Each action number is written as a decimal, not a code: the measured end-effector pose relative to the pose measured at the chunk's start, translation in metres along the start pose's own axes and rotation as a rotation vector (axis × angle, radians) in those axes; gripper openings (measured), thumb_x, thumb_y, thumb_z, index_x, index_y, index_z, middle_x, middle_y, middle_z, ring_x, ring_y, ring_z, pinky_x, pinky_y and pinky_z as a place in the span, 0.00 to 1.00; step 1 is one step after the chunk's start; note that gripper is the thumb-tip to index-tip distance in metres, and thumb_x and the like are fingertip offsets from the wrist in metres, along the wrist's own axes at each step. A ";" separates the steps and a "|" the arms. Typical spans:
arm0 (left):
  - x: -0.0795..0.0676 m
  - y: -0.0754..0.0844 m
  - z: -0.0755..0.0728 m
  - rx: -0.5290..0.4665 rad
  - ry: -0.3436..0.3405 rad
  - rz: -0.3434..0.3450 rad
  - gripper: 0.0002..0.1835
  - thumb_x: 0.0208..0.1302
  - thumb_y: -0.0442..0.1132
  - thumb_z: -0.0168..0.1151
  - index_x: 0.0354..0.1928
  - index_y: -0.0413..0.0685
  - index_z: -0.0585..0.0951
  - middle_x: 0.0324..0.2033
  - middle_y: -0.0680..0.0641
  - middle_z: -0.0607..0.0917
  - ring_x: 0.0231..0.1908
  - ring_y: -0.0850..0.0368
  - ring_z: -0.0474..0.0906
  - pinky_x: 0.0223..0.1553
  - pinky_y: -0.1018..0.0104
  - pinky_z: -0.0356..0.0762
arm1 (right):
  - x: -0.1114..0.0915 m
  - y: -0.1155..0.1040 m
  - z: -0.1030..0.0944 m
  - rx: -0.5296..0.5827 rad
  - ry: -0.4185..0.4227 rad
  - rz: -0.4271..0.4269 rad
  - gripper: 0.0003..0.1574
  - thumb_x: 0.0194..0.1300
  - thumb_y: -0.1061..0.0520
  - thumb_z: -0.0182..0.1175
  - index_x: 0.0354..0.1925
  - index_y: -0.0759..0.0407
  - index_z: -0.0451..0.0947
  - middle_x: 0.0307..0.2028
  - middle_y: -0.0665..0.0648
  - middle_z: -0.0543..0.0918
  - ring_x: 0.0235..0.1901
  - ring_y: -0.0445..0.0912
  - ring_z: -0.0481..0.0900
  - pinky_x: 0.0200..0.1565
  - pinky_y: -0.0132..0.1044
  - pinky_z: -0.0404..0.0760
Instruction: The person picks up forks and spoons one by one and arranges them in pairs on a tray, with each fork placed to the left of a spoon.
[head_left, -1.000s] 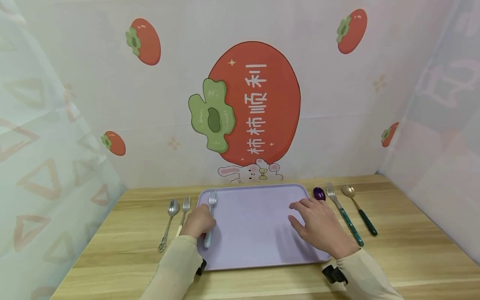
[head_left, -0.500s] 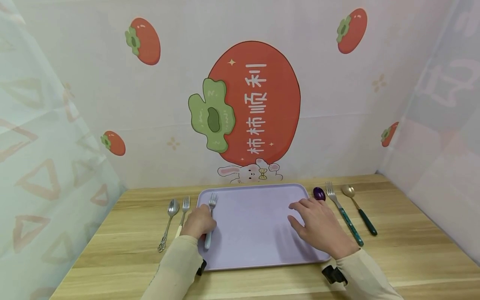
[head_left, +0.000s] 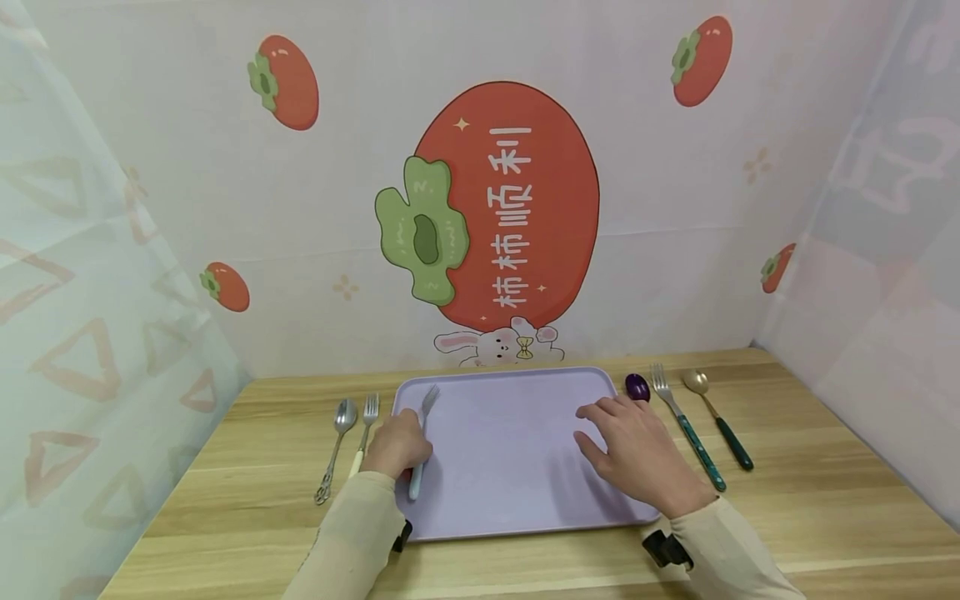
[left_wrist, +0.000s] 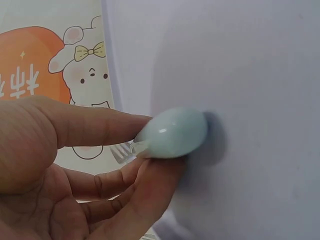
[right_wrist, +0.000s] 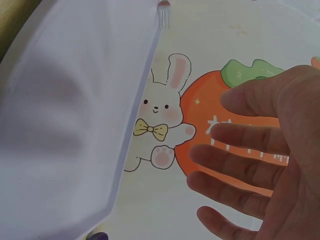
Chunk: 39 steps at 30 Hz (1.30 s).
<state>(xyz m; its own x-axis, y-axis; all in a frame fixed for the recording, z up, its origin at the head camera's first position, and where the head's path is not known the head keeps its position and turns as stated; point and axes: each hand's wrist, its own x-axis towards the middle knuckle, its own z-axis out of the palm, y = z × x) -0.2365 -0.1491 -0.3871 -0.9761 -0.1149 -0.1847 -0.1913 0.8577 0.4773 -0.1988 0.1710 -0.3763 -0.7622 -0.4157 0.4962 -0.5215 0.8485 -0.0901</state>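
Observation:
In the head view my left hand (head_left: 397,443) pinches a fork (head_left: 416,481) with a pale blue handle over the left side of the lavender tray (head_left: 517,450). The left wrist view shows the rounded handle end (left_wrist: 175,132) between thumb and fingers, with the tines behind. My right hand (head_left: 637,450) hovers over the tray's right side, fingers spread and holding nothing. Just beyond its fingers lies a purple spoon bowl (head_left: 637,387); the hand hides the rest of it.
Left of the tray lie an ornate silver spoon (head_left: 335,450) and a cream-handled fork (head_left: 365,433), partly behind the left hand. To the right are a green-handled fork (head_left: 688,429) and a gold spoon with a dark green handle (head_left: 720,421). A printed cloth (head_left: 675,275) stands behind the table.
The fork in my left hand has turned a little, its tines now leaning farther right. My right hand stays in nearly the same place.

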 end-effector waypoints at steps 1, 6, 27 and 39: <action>0.000 0.000 0.000 0.001 -0.001 0.000 0.10 0.58 0.28 0.61 0.40 0.28 0.75 0.27 0.36 0.78 0.19 0.49 0.80 0.19 0.62 0.78 | 0.000 0.000 0.000 0.000 -0.002 0.002 0.14 0.62 0.54 0.71 0.45 0.57 0.85 0.41 0.54 0.86 0.43 0.53 0.82 0.45 0.51 0.77; 0.000 0.001 -0.001 -0.005 -0.006 -0.011 0.09 0.58 0.28 0.61 0.39 0.29 0.75 0.26 0.37 0.78 0.19 0.50 0.80 0.18 0.63 0.77 | 0.000 0.001 0.000 -0.005 -0.005 -0.004 0.14 0.62 0.53 0.70 0.45 0.57 0.85 0.41 0.55 0.86 0.43 0.53 0.81 0.48 0.53 0.77; 0.001 -0.003 -0.001 0.018 0.008 -0.014 0.05 0.58 0.28 0.61 0.29 0.37 0.74 0.23 0.40 0.78 0.16 0.53 0.79 0.16 0.67 0.75 | -0.002 0.004 0.005 -0.009 -0.049 -0.015 0.13 0.62 0.53 0.71 0.42 0.58 0.85 0.41 0.55 0.87 0.43 0.54 0.82 0.55 0.57 0.75; -0.002 -0.001 -0.002 0.013 0.004 -0.014 0.06 0.60 0.29 0.61 0.28 0.37 0.74 0.22 0.40 0.79 0.15 0.53 0.80 0.15 0.67 0.74 | -0.002 0.002 0.004 -0.010 -0.057 -0.011 0.14 0.62 0.52 0.71 0.43 0.59 0.85 0.42 0.55 0.87 0.44 0.54 0.83 0.56 0.57 0.75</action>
<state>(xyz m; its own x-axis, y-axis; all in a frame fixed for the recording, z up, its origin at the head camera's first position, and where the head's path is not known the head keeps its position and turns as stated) -0.2342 -0.1508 -0.3849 -0.9737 -0.1294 -0.1877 -0.2040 0.8624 0.4633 -0.1998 0.1725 -0.3814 -0.7773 -0.4426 0.4471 -0.5261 0.8470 -0.0760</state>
